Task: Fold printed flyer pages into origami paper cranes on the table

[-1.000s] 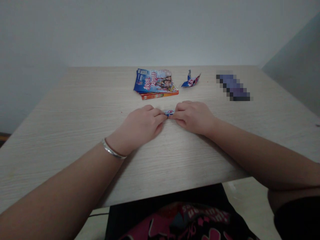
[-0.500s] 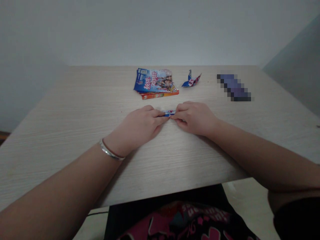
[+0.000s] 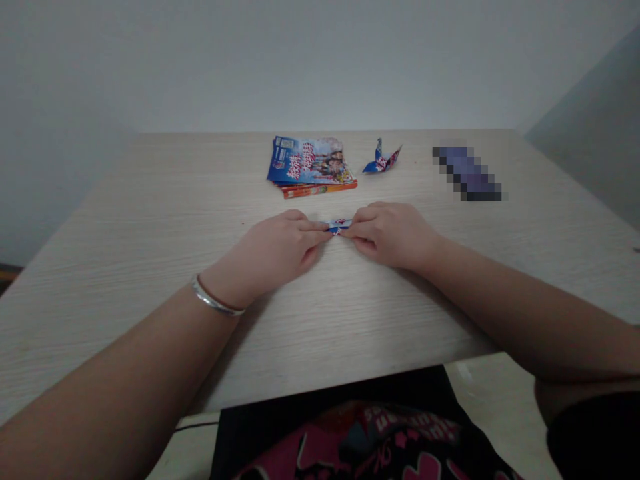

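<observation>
- Folded paper piece (image 3: 339, 225): a small blue, white and red printed slip, lying low on the wooden table (image 3: 150, 220), roughly at its middle and in front of the person. Only a short stretch shows between the two hands.
- Long axis: runs left to right, in line with the gap between the hands; each end disappears under fingertips.
- Left hand (image 3: 273, 250): knuckles up, thumb and fingertips closed on the slip's left end. A silver bracelet (image 3: 213, 301) sits at the wrist.
- Right hand (image 3: 393, 233): mirrors it, fingertips pinched on the right end. The two hands nearly meet, and neither is clearly nearer the slip's middle.
- Farther back on the table: a stack of printed leaflets (image 3: 307, 163), and just to its right a finished folded paper figure (image 3: 382, 160) of the same print, both well apart from the hands.
- Far right: a blurred dark object (image 3: 467, 173), which cannot be identified.
</observation>
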A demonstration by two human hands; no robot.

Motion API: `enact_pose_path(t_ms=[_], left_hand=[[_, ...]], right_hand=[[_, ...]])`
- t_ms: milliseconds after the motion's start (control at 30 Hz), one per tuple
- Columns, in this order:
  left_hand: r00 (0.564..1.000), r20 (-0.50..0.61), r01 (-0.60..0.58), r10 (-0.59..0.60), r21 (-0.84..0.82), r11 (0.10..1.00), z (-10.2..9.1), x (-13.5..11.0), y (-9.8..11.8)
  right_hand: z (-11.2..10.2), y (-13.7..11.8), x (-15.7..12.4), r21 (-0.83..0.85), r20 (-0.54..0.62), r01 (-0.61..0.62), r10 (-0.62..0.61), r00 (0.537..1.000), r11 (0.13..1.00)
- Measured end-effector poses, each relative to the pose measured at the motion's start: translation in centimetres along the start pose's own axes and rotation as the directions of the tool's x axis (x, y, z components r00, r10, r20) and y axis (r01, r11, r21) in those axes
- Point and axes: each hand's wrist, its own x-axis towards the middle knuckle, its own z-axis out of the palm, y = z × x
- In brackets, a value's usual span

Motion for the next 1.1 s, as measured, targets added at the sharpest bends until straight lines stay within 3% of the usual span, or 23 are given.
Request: enact_pose_path(t_ms=[233, 467, 767, 933, 1100], left_hand=[[0.996, -0.019, 0.084, -0.083, 0.029, 0.996, 0.1, 0.4, 0.6], [0.994, -0.030, 0.099, -0.100, -0.053, 0.994, 0.1, 0.0, 0.1], [0.986, -0.069, 0.152, -0.149, 0.030, 0.988, 0.0, 0.0, 0.0], [0.984, -0.032, 0.179, -0.177, 0.052, 0.983, -0.2, -0.2, 0.0], [0.978, 0.051, 0.189, -0.204, 0.207, 0.960, -0.8, 0.4, 1.0]], right_hand=[[0.0, -0.3, 0.5, -0.022, -0.018, 0.014, -0.014, 1.000, 1.000], [0.4, 0.9, -0.1, 0.025, -0.066, 0.062, -0.061, 0.996, 0.998], [0.4, 1.8, -0.1, 0.099, -0.088, 0.105, -0.097, 0.991, 0.990], [0.6, 2.7, -0.5, 0.146, -0.103, 0.109, -0.094, 0.990, 0.983], [0.7, 2.7, -0.2, 0.101, -0.137, 0.149, -0.135, 0.981, 0.984]])
